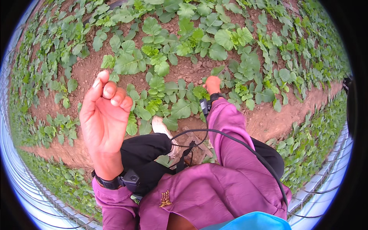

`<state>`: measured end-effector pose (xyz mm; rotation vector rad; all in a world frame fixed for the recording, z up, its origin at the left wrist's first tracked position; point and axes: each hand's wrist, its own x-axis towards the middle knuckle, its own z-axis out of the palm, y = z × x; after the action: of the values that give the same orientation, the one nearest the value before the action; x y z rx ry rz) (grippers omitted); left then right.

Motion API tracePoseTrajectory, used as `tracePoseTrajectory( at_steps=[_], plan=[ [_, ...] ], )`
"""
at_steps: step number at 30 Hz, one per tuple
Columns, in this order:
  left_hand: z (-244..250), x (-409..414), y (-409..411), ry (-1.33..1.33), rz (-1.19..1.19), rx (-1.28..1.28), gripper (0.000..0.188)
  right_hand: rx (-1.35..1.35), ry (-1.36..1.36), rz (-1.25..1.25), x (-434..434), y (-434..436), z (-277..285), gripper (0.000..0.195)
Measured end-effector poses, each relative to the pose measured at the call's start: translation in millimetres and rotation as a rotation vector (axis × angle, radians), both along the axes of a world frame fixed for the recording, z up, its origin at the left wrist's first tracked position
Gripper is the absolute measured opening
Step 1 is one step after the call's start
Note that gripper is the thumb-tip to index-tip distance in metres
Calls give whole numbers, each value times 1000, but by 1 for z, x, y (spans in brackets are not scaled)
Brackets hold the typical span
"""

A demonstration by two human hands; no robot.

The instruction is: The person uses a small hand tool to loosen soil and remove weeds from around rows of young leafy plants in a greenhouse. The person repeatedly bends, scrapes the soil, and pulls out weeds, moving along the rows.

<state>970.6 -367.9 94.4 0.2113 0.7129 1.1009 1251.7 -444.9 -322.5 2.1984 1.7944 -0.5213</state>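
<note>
My left hand is raised palm up in front of my left knee, its fingers curled and nothing seen in it. A black strap with a small device sits on that wrist. Farther out, my right hand is down among leafy green seedlings, with its fingers bent; whether it holds a stem is hidden. A black band and a small cabled device are at the right wrist. Between the hands grow broad-leaved plants in reddish-brown soil.
A white shoe stands close to the plants. A black cable loops from the right wrist across my sleeve. Wooden pieces lie on the soil between my legs. More plant rows and ribbed translucent sheeting lie at the sides.
</note>
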Motion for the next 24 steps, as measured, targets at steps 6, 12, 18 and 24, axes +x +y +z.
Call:
tracePoseTrajectory(
  at_steps=[6, 12, 18, 24],
  plan=[
    [-1, -3, 1, -31, -16, 14, 20, 268, 128, -48, -53, -28, -83, 20],
    [-7, -14, 3, -2, 3, 49, 19, -227, 707, -872, -139, 21, 20, 21],
    [-11, -11, 8, -23, -8, 21, 18, -216, 859, -1203, -127, 13, 69, 38],
    [-9, -8, 6, -9, -5, 34, 18, -51, 633, -1263, -81, 13, 79, 40]
  ],
)
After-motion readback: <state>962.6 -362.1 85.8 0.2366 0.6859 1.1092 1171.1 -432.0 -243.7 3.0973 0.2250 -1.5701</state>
